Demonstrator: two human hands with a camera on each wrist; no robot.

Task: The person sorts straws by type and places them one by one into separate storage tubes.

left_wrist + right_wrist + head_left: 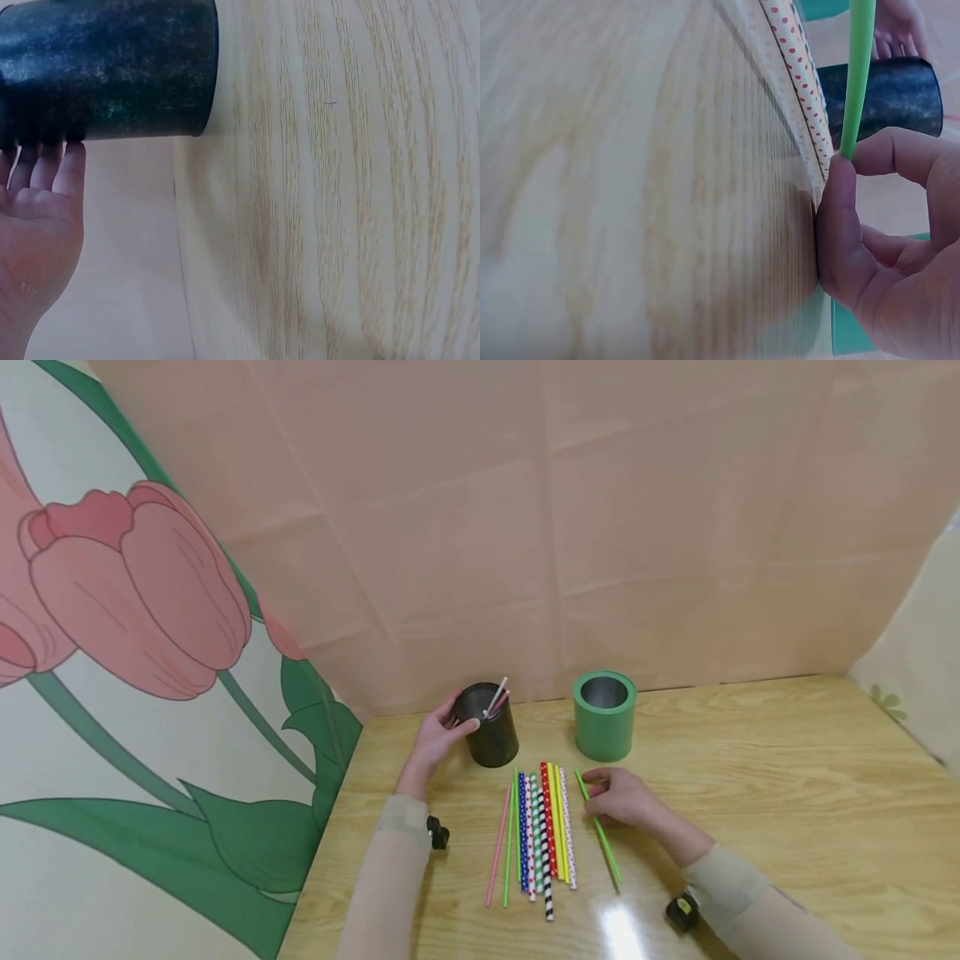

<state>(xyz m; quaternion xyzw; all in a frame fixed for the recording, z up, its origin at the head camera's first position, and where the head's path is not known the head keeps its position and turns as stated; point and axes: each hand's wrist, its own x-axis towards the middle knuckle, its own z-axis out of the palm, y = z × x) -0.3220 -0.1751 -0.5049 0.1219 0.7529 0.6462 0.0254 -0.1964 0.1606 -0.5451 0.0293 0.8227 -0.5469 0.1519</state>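
Observation:
My left hand [437, 737] holds a black cup [492, 745] by its side, the thumb over the rim and the fingers against the wall. A few thin straws [495, 700], pink and whitish, lean out of the cup. My right hand [624, 797] pinches a light-green straw [859, 67] between thumb and index finger near one end. In the head view that straw slants down toward the table's near side. Left of it lies a row of paper straws [537, 835], plain, dotted and striped, in pink, green, blue, white, black, red and yellow.
A green cup [604, 727] with a dark inside stands right of the black one, near the back of the wooden table [780, 810]. Behind is a pinkish-brown sheet [600, 527]. A wall with painted tulips [135, 585] borders the left side.

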